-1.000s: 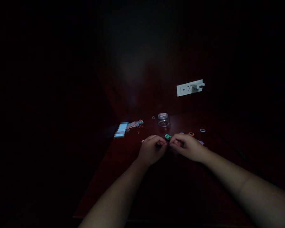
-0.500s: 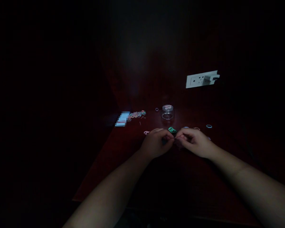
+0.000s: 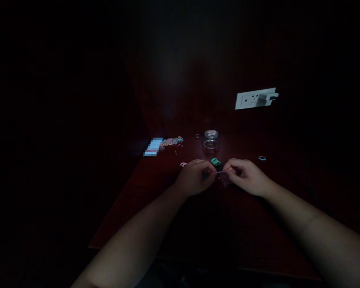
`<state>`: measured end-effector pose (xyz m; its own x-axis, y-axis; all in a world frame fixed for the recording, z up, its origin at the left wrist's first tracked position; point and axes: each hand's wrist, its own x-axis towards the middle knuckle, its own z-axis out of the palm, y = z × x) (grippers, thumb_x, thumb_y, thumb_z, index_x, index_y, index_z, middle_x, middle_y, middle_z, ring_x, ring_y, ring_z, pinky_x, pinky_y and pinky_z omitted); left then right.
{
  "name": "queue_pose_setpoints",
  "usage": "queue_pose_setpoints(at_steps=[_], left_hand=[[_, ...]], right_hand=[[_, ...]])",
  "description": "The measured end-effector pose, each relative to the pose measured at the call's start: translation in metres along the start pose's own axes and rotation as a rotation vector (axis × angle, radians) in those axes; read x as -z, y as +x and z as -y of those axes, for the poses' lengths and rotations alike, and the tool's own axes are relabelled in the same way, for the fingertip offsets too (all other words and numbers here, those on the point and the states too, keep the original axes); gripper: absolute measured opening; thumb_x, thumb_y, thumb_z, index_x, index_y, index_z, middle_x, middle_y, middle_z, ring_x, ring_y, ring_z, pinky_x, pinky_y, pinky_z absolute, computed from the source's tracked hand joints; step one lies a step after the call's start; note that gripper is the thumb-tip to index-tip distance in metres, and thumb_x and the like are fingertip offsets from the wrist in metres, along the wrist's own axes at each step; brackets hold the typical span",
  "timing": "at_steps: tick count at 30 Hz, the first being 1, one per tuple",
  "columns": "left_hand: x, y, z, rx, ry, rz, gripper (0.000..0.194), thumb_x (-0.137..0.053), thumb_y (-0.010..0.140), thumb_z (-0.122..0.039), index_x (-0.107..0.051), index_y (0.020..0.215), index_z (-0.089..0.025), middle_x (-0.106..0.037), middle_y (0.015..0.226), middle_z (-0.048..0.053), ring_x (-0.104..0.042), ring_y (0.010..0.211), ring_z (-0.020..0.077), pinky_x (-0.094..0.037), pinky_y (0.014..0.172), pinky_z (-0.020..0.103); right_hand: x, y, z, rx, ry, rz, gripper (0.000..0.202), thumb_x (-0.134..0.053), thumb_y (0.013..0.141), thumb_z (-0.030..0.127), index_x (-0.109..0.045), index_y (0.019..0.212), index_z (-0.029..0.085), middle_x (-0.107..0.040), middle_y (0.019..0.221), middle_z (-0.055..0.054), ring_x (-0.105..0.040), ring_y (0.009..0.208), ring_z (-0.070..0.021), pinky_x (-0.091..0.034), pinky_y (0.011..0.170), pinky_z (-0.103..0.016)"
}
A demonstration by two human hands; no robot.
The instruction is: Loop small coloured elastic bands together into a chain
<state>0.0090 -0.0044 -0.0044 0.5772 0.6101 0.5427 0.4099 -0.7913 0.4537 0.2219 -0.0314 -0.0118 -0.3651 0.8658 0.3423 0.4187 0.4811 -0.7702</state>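
In the head view, the room is very dark. A clear jar (image 3: 211,141) stands on a red bench (image 3: 150,180), with a wall (image 3: 174,96) behind it. The bench's left edge slants toward us, left of the jar. Its front edge is far in front of the jar, with red top between. In front of the jar, the left hand's (image 3: 197,177) grip and right hand's (image 3: 246,177) grip pinch a thin pale band (image 3: 220,172) between them.

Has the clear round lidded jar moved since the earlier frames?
No. The jar stays below and left of the white rectangular wall socket; only the view shifts.
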Motion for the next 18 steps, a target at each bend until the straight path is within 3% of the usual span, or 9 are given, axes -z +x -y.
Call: queue_pose_setpoints(at_steps=[18], left_hand=[[0.0023,0.0005,-0.0026,0.027,0.007,0.013,0.008,-0.058,0.086,-0.023,-0.065,0.082,-0.019,-0.067,0.080,0.000,-0.060,0.074,0.0129,-0.047,0.076,0.028]], right_hand=[[0.0024,-0.0005,-0.0001,0.014,-0.085,0.015,0.017,-0.052,0.088,0.028,-0.058,0.076,0.018,-0.052,0.061,0.001,-0.046,0.056,-0.0119,-0.038,0.052,-0.024]])
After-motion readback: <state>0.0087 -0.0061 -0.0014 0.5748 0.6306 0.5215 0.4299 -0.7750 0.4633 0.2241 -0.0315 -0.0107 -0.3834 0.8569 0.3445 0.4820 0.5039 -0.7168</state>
